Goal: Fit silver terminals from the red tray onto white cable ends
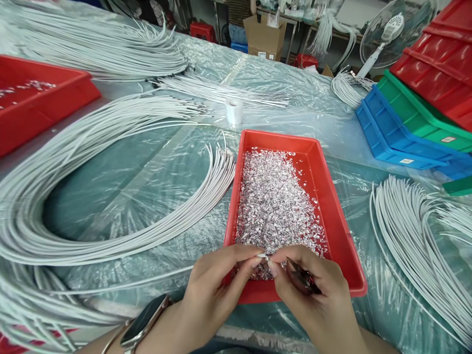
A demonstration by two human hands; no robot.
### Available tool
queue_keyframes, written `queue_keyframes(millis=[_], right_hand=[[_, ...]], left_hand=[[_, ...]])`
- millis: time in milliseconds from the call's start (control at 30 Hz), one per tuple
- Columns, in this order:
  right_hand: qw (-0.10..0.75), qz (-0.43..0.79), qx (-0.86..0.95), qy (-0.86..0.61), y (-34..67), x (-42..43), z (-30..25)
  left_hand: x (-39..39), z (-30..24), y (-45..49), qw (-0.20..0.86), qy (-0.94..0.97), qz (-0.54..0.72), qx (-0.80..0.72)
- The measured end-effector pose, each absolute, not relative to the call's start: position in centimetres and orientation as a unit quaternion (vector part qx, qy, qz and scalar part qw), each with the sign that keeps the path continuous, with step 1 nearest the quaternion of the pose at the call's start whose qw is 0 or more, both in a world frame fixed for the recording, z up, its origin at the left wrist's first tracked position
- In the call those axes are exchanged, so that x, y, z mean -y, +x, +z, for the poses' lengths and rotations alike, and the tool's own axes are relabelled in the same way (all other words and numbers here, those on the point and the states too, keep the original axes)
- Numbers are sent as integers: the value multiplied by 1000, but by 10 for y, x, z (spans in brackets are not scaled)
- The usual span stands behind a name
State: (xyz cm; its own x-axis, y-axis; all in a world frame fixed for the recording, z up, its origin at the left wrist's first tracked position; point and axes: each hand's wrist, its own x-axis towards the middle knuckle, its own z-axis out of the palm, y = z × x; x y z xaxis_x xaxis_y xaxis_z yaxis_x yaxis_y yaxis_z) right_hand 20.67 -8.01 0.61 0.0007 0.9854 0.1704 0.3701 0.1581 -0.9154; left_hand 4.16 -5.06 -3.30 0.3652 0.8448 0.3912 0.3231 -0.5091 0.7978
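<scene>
Over the red tray [342,231] (silver scraps [273,196] inside), left hand [217,290] pinches a white wire end [262,256], grip tight; right hand [317,305], grip closed, holds a dark tool [302,280].

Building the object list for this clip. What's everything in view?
red plastic tray: one, red, centre, in front of the hands
silver foil scraps: a heap, silver, inside that tray
second red tray: one, red, far left, a few scraps inside
white cable bundles: several, white, left, right and far side
clear tape roll: one, whitish, beyond the centre tray
stacked plastic bins: several, blue, green, red, right
clear plastic sheet: one, covers the table
white fan: one, background right
cardboard box: one, brown, background
smartwatch: one, dark, left wrist
left hand: pinches white cable end
right hand: holds dark hand tool, fingertips at the cable end
</scene>
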Motion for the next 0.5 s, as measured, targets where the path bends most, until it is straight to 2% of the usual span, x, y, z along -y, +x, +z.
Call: queue_keyframes(millis=[233, 500], right_hand=[[445, 353, 613, -549, 205, 81, 8], [439, 333, 628, -550, 207, 83, 8]], left_hand=[[52, -31, 42, 264, 784, 426, -366], [49, -29, 43, 257, 787, 429, -362]])
